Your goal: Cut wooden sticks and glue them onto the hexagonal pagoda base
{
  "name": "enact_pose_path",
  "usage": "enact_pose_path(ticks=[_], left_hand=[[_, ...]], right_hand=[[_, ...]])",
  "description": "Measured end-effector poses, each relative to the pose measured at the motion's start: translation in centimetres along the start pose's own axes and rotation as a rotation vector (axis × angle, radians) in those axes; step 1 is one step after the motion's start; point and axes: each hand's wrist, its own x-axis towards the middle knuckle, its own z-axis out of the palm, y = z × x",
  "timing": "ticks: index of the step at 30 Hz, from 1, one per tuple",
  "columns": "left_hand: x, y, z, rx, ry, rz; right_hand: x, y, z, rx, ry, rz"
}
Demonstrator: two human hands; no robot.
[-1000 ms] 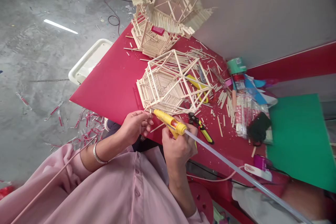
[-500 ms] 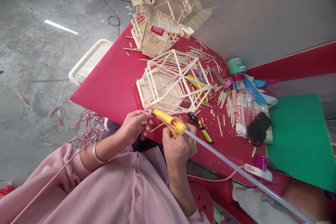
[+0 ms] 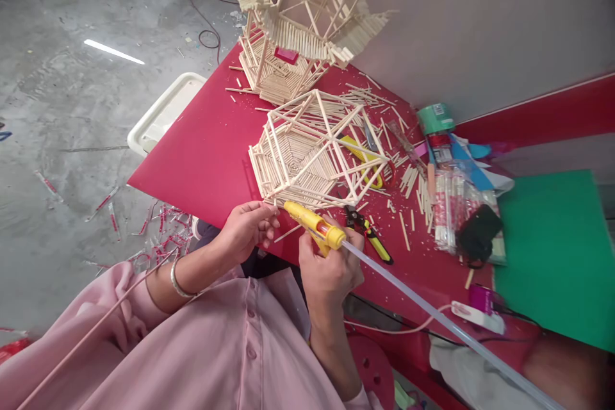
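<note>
My right hand is closed round a yellow glue gun with a long clear glue stick trailing from its back. The gun's nozzle points at the near lower edge of a hexagonal stick frame lying on the red table. My left hand pinches a thin wooden stick against that same edge, right beside the nozzle. A taller stick tower stands behind the frame.
Black-and-yellow cutters lie just right of the gun. Loose sticks, a packet of sticks, a green tape roll and a green sheet crowd the right side. A white plastic chair stands off the table's left edge.
Almost nothing: both hands stay at the frame's near edge, and the view has shifted slightly.
</note>
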Motion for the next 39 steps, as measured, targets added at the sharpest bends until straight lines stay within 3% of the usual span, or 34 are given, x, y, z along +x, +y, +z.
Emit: enact_pose_path(ticks=[23, 28, 33, 39], left_hand=[[0.3, 0.8, 0.4, 0.040, 0.023, -0.062], [0.5, 0.7, 0.2, 0.056, 0.011, -0.048], [0.7, 0.5, -0.1, 0.058, -0.022, -0.009], [0.6, 0.5, -0.1, 0.078, -0.024, -0.002]], right_hand=[[-0.6, 1.4, 0.0, 0.123, -0.039, 0.048], [-2.8, 4.1, -0.1, 0.156, -0.014, 0.166], [-5.0, 7.8, -1.7, 0.159, -0.162, 0.396], [-5.2, 13.1, -2.4, 0.066, -0.255, 0.418]])
